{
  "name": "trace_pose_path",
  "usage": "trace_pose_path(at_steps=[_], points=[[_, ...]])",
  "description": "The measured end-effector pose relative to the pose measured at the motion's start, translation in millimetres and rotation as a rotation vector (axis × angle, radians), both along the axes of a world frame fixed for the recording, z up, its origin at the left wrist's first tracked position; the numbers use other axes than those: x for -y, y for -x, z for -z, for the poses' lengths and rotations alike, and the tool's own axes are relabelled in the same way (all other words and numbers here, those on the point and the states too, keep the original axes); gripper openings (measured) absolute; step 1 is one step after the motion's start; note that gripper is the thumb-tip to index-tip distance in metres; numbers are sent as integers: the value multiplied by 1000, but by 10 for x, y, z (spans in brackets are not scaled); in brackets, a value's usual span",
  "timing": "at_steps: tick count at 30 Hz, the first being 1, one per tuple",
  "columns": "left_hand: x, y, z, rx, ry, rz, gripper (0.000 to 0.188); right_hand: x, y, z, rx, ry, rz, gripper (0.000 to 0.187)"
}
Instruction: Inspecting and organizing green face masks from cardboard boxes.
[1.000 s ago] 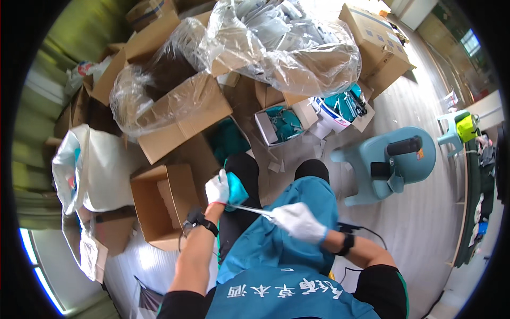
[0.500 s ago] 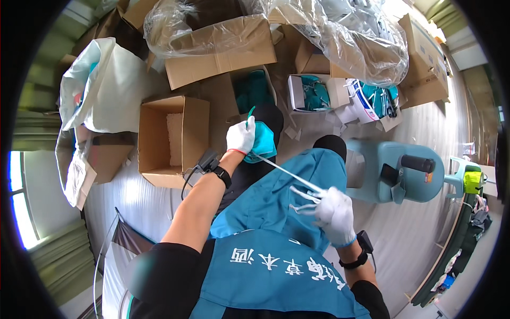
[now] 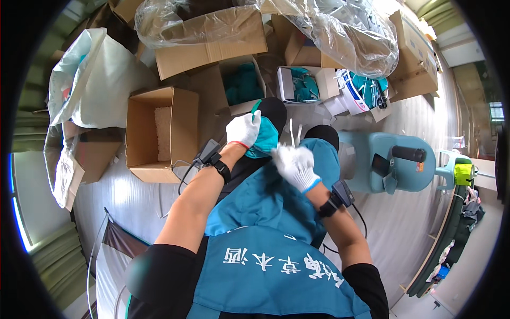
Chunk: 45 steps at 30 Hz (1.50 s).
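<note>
My left hand (image 3: 242, 131), in a white knit glove, is closed on a teal fabric piece (image 3: 264, 139) over my left knee. A strip of the fabric sticks up past the fingertips. Just to the right of the fabric, above the teal apron (image 3: 255, 207) on my lap, is my right hand (image 3: 296, 165), also gloved in white and with its fingers curled. White cords (image 3: 291, 133) stand up out of it, their ends loose. Whether the cords still join the fabric is hidden behind the right glove.
Ahead stand a carton (image 3: 239, 63) and a white box (image 3: 284, 87), both holding teal pieces. An open cardboard box (image 3: 183, 125) is at left, near a white sack (image 3: 95, 80). A blue-grey stool (image 3: 366, 159) with a black cylinder (image 3: 408, 153) stands at right.
My right hand has come from the lower right up and left, close to the teal fabric. The cord stretched between the hands no longer shows taut. My left hand keeps its hold.
</note>
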State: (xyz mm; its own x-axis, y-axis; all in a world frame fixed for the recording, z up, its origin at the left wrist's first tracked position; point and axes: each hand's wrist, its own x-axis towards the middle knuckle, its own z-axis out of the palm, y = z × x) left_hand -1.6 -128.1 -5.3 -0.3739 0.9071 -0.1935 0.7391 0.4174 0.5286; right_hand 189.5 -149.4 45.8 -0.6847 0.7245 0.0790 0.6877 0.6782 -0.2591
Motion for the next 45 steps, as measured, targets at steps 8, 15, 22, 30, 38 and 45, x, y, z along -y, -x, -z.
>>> trace_pose_path(at_steps=[8, 15, 22, 30, 38, 45], points=[[11, 45, 60, 43, -39, 47, 56, 393, -178, -370, -326, 727, 144, 44], [-32, 576, 288, -64, 8, -31, 57, 1030, -1270, -852, -606, 1006, 736, 34], [306, 389, 242, 167, -171, -191, 30, 1036, -1131, 24, -296, 136, 413, 30], [626, 874, -153, 823, 194, 41, 38, 985, -1269, -93, -330, 351, 420, 38], [1078, 1153, -312, 870, 96, -376, 29, 1002, -1137, -108, -444, 358, 488, 41], [782, 1466, -57, 1340, -245, -758, 12, 1004, -1205, -12, -449, 413, 489, 41]])
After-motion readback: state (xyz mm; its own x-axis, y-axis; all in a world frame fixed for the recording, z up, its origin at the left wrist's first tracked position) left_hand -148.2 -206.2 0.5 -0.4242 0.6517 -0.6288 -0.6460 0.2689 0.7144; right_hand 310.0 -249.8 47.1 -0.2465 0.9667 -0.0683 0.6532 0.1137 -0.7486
